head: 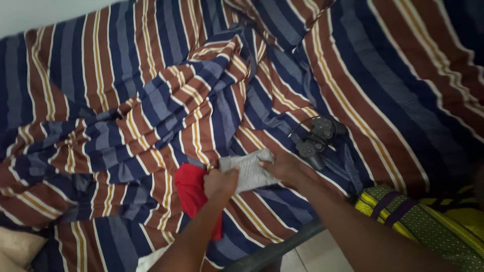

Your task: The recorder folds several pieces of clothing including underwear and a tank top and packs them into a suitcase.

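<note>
cloth: small grey cloth (249,172), kinda crumpled, lying on the striped sheet (383,100)
left hand (220,183): fist bunched on its edge
right hand (282,167): flat, pressing it
nearby: red cloth (191,194), black controller (315,141)

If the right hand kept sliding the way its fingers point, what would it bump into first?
The right hand points left across the grey cloth it rests on. It would probably meet the left hand first, which grips the same cloth, with the red cloth just beyond.
</note>
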